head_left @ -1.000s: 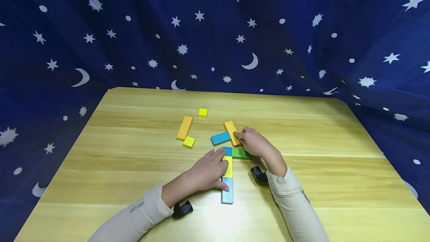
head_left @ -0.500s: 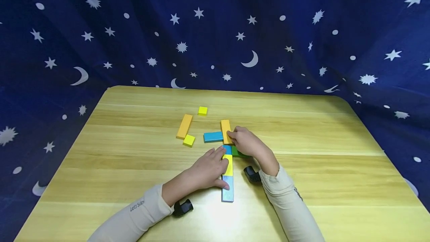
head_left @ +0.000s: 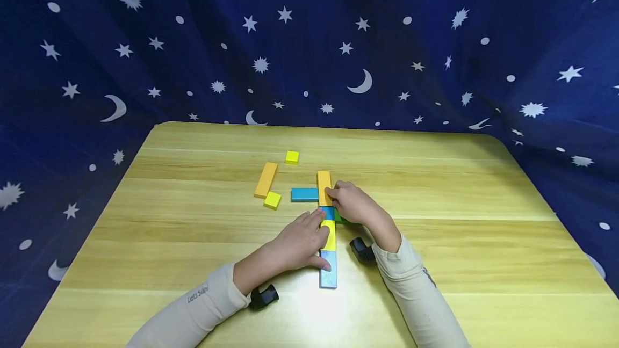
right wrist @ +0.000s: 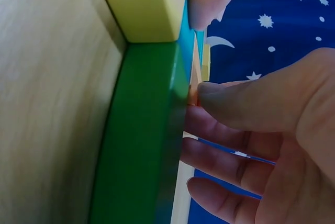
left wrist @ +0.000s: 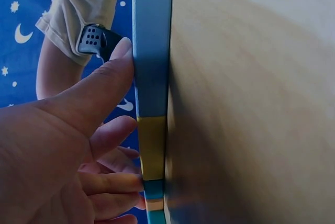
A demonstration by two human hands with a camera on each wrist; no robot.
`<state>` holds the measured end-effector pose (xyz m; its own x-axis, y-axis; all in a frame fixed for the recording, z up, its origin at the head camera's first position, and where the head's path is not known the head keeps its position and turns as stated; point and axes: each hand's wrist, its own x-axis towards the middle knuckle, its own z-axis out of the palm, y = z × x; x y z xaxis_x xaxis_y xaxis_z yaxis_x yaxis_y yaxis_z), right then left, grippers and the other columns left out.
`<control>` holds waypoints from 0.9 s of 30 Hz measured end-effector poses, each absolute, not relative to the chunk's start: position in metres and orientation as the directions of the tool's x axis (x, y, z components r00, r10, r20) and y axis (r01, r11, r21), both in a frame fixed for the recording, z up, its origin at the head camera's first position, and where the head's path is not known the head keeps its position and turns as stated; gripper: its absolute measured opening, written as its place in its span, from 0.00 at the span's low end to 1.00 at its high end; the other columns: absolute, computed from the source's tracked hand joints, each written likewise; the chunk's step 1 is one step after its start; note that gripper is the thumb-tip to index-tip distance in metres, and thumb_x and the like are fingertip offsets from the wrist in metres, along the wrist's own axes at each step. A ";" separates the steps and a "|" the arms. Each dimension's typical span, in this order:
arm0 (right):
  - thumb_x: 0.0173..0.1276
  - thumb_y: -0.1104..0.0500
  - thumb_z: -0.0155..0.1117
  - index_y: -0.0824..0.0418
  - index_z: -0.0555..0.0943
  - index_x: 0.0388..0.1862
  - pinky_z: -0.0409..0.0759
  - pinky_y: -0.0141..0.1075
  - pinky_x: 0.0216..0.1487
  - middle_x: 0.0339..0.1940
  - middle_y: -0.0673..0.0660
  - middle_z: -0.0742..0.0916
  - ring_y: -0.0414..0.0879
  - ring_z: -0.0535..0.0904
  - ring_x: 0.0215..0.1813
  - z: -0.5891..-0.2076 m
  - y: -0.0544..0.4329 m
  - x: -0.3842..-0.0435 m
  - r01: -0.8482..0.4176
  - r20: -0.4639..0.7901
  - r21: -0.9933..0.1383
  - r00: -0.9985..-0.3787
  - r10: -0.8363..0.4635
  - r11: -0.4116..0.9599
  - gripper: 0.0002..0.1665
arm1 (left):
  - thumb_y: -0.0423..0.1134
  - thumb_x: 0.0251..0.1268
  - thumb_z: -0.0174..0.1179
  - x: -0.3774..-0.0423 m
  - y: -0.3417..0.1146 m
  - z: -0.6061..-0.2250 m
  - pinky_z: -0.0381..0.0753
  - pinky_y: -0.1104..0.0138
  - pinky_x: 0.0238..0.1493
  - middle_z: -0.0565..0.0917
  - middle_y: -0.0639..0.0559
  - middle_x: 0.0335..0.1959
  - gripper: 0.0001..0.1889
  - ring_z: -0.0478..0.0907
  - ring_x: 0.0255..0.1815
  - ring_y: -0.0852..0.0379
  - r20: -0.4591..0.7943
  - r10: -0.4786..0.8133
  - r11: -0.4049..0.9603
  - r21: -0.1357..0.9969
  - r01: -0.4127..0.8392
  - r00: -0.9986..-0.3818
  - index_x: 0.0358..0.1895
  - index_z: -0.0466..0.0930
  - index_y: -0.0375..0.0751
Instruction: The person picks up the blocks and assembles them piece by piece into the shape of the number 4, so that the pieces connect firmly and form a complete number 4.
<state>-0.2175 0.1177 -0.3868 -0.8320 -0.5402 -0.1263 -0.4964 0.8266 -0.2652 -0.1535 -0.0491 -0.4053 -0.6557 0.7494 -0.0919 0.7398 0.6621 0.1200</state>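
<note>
A row of flat toy blocks runs away from me in the head view: light blue block (head_left: 328, 275), yellow block (head_left: 331, 235), small blue block (head_left: 330, 212) and orange block (head_left: 324, 179). My left hand (head_left: 298, 246) rests along the row, thumb on the light blue block, other fingers touching the yellow and small blue blocks. My right hand (head_left: 358, 204) touches the near right part of the orange block with thumb and index fingertips; no finger passes its left side. Partly under that hand, a green block (right wrist: 138, 130) lies right of the small blue one. A blue block (head_left: 304, 195) touches the orange block's left side.
Left of the row lie another orange block (head_left: 265, 180) and a yellow square block (head_left: 273, 200) near its lower end. A second yellow square block (head_left: 292, 157) lies farther back. The wooden table (head_left: 435, 176) ends at a dark blue star-patterned curtain (head_left: 309, 42).
My right hand has moved left, sliding the orange block left and turning it in line with the row. The blue block beside it has shifted left and straightened. My left hand stays in place.
</note>
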 end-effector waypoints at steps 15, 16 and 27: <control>0.63 0.68 0.56 0.69 0.76 0.54 0.71 0.35 0.33 0.32 0.58 0.79 0.46 0.70 0.31 -0.385 0.118 -0.216 -0.520 -0.104 -0.222 -0.829 -0.550 0.825 0.19 | 0.67 0.48 0.55 -0.154 -0.049 -0.405 0.60 0.56 0.67 0.65 0.38 0.65 0.26 0.55 0.71 0.47 -0.094 0.749 0.663 0.120 0.739 -0.656 0.31 0.69 0.46; 0.64 0.68 0.56 0.69 0.76 0.54 0.71 0.35 0.34 0.32 0.58 0.79 0.47 0.71 0.31 -0.385 0.118 -0.216 -0.519 -0.105 -0.221 -0.829 -0.549 0.826 0.19 | 0.67 0.48 0.55 -0.154 -0.049 -0.405 0.60 0.56 0.67 0.65 0.38 0.65 0.26 0.55 0.71 0.47 -0.092 0.750 0.662 0.119 0.740 -0.655 0.31 0.69 0.46; 0.65 0.66 0.55 0.68 0.73 0.57 0.72 0.36 0.36 0.38 0.59 0.80 0.47 0.72 0.34 -0.384 0.118 -0.218 -0.481 -0.153 -0.254 -0.837 -0.526 0.839 0.21 | 0.66 0.48 0.56 -0.154 -0.050 -0.406 0.61 0.56 0.66 0.66 0.38 0.63 0.26 0.56 0.70 0.46 -0.074 0.755 0.656 0.121 0.745 -0.652 0.31 0.70 0.46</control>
<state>-0.2175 0.1182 -0.3840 -0.8366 -0.5261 -0.1529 -0.4811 0.8390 -0.2542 -0.1539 -0.0496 -0.4059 -0.6520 0.7546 -0.0738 0.7453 0.6557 0.1209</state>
